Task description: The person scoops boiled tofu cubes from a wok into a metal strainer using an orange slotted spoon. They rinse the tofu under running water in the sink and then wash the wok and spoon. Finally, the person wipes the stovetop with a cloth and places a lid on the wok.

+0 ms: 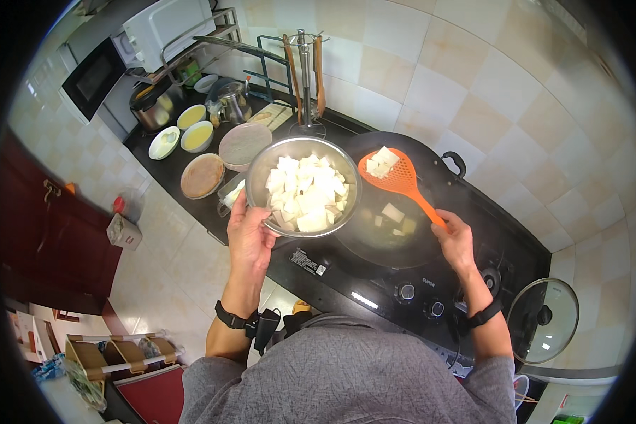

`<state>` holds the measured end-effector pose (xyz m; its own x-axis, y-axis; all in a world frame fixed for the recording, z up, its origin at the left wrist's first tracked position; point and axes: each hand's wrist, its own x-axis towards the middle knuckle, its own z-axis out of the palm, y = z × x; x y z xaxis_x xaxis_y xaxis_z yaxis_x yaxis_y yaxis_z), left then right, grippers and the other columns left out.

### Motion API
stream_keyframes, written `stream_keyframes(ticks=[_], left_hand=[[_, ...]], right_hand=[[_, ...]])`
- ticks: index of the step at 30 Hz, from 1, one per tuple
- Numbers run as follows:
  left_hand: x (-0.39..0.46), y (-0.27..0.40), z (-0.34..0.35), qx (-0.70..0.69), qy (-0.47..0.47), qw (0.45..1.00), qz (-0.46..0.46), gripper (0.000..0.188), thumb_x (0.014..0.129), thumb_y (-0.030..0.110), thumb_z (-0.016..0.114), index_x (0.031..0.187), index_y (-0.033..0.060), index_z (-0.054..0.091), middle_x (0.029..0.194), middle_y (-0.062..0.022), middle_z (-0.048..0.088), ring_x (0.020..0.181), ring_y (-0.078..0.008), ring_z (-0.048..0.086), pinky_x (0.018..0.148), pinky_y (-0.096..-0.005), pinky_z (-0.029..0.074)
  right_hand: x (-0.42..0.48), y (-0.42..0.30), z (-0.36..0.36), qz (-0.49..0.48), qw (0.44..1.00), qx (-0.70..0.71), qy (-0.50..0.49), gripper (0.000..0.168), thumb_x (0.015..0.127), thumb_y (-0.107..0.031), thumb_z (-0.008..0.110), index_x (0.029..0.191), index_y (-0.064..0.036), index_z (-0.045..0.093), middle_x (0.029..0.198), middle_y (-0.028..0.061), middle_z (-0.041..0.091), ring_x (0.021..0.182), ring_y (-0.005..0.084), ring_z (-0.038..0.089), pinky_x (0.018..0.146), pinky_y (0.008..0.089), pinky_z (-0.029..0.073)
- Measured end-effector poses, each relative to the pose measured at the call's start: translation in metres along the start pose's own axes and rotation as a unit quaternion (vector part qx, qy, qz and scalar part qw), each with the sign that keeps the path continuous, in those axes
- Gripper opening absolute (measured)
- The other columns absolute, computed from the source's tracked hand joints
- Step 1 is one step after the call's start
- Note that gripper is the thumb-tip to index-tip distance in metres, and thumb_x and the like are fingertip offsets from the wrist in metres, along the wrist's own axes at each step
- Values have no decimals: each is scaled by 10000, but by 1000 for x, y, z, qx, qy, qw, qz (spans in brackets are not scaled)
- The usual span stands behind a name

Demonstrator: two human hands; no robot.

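Observation:
My left hand [252, 230] grips the rim of a stainless steel bowl [355, 185], heaped with white tofu pieces [305, 193]. The bowl is held up at the left side of a dark wok [350, 241] on the gas stove. In my right hand [456, 241] is the handle of an orange slotted skimmer [411, 183]. Its perforated head, with a few tofu pieces [382, 161] on it, is above the wok. Several more pieces [393, 212] lie in cloudy liquid in the wok. The bowl hides part of the wok's left side.
Left on the black counter stand bowls of yellow liquid [197, 137], round containers [202, 176], a steel kettle [234, 103] and an electric cooker [156, 103]. A utensil rack [306, 79] stands behind the bowl. A glass lid [543, 320] leans at the right, beyond the stove knobs [405, 292].

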<state>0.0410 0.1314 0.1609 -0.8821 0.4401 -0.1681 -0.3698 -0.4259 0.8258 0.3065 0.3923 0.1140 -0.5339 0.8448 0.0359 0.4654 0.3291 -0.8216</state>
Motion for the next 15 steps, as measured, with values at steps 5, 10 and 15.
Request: stream_keyframes(ticks=[5,10,15], left_hand=[[6,-11,3,-14,3,1000,-24,618,750,-35,560,1343,35,403,801,-43,621,447,-68,501,318,-181,326],[8,-29,7,-1,-10,999,-47,616,741,-52,576,1330,38,422,746,-16,601,434,-71,497,316,-187,321],[5,-46,16,-9,-39,997,-72,607,750,-55,581,1329,47,431,690,1,586,412,-63,483,316,-188,324]], right_hand=[[-12,-19,-36,-12,1000,9,14,344,793,-80,674,1127,-12,627,882,74,674,774,109,605,724,252,479],[-32,-57,-71,-31,999,22,29,334,812,-45,651,1139,13,613,929,70,653,827,104,580,757,240,460],[-61,-92,-89,-115,993,-32,28,341,806,-14,645,1144,6,610,892,88,652,764,119,588,699,242,466]])
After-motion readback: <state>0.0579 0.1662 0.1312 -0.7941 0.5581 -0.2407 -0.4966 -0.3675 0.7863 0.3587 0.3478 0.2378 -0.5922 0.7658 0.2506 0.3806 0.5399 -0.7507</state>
